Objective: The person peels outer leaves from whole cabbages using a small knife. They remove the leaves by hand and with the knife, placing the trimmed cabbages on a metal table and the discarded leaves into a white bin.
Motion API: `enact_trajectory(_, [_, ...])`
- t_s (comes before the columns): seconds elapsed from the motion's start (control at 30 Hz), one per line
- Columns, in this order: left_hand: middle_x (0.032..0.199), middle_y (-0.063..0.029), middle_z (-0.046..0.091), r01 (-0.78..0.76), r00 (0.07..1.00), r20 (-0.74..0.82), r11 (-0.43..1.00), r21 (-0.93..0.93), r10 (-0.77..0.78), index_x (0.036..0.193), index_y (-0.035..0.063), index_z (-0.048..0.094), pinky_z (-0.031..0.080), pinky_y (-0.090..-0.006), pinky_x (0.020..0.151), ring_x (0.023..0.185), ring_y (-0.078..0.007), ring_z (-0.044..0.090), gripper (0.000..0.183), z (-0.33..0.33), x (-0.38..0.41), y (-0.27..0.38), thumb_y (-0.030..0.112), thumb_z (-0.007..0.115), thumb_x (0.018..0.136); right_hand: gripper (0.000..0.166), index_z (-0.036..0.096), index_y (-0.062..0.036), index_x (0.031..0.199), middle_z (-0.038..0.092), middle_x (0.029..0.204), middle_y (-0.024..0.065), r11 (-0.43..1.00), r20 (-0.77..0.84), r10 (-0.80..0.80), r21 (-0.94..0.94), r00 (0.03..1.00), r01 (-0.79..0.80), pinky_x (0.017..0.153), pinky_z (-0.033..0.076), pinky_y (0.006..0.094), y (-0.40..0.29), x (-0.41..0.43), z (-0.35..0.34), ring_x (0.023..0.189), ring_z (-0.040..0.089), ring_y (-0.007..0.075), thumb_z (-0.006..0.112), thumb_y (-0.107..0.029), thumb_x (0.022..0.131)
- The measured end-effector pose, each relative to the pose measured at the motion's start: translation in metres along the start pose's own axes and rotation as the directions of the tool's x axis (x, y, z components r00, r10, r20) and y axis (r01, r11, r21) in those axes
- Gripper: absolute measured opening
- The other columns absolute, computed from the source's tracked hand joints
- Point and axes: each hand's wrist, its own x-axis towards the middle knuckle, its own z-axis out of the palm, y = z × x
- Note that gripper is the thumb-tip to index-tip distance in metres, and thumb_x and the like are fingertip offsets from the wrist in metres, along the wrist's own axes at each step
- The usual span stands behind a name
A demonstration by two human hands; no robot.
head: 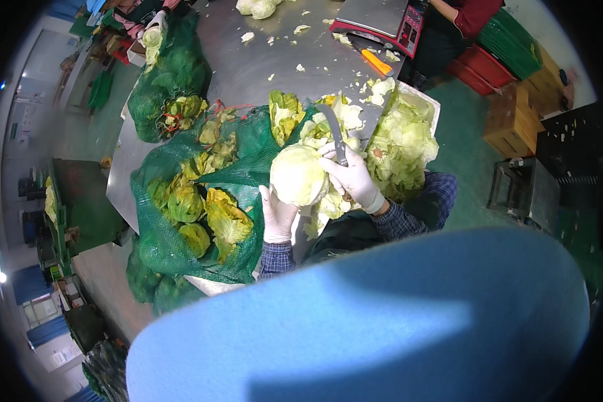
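Note:
A pale, trimmed cabbage head (296,176) is held up in front of me, very bright under the light. My left hand (280,215), in a white glove, supports it from below and the left side. A curved-blade knife (334,128) is gripped in my gloved right hand (353,178), its blade pointing away from me and a brown handle end showing below the fingers. The right fingertips are at the cabbage's right side; whether they press on it is unclear. Loose outer leaves (331,205) lie beneath. To the left, a green mesh bag (153,251) holds yellowed cabbages and leaves (186,203).
A white foam box (436,108) full of cut leaves (404,140) stands at the right. On the metal table (231,55) lie an orange-handled knife (377,62), a red scale (372,20) and leaf scraps. Co-workers stand across the table; one gloved hand (156,21) holds a cabbage beside another mesh bag (176,65).

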Motion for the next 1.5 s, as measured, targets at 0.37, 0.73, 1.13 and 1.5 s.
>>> enact_trajectory(0.37, [0.159, -0.0176, 0.035, 0.077, 0.996, -0.035, 0.996, -0.043, -0.079, 0.158, 0.0106, 0.025, 0.037, -0.0542, 0.116, 0.143, -0.0361, 0.040, 0.082, -0.024, 0.002, -0.022, 0.061, 0.051, 0.098, 0.025, 0.062, -0.0009, 0.108, 0.066, 0.089, 0.0130, 0.626, 0.277, -0.312, -0.660, 0.909, 0.416, 0.068, 0.051, 0.0350, -0.015, 0.009, -0.014, 0.076, 0.067, 0.0259, 0.069, -0.020, 0.093])
enact_trajectory(0.73, [0.153, -0.0153, 0.042, -0.165, 0.982, 0.019, 0.814, 0.557, 0.186, 0.155, 0.0060, 0.028, 0.043, -0.0452, 0.112, 0.136, -0.0291, 0.049, 0.078, 0.037, 0.008, -0.011, 0.058, 0.050, 0.101, 0.020, 0.066, -0.0030, 0.111, 0.062, 0.078, -0.0025, 0.955, 0.094, 0.097, -0.289, 0.991, -0.066, 0.050, 0.040, 0.0215, -0.093, -0.003, -0.012, 0.053, 0.049, 0.0025, 0.067, -0.011, 0.093])
enact_trajectory(1.13, [0.150, -0.0180, 0.044, -0.131, 0.983, -0.064, 0.902, 0.410, 0.172, 0.153, 0.0044, 0.030, 0.047, -0.0447, 0.110, 0.136, -0.0309, 0.049, 0.075, -0.010, 0.039, -0.022, 0.058, 0.044, 0.103, 0.036, 0.060, 0.0019, 0.107, 0.067, 0.101, 0.0201, 0.437, 0.353, 0.036, -0.847, 0.935, 0.303, 0.074, 0.054, 0.0373, -0.011, -0.030, 0.012, 0.087, 0.069, 0.0308, 0.067, -0.030, 0.093])
enact_trajectory(1.5, [0.159, -0.0156, 0.033, -0.086, 0.988, -0.127, 0.996, 0.027, 0.088, 0.156, 0.0182, 0.028, 0.040, -0.0542, 0.113, 0.142, -0.0348, 0.039, 0.088, -0.009, 0.055, -0.023, 0.069, 0.058, 0.091, 0.014, 0.064, -0.0027, 0.110, 0.059, 0.077, -0.0033, 0.999, -0.249, -0.041, -0.038, 0.968, 0.032, 0.051, 0.042, 0.0219, -0.011, 0.012, 0.009, 0.055, 0.052, 0.0046, 0.062, -0.008, 0.098])
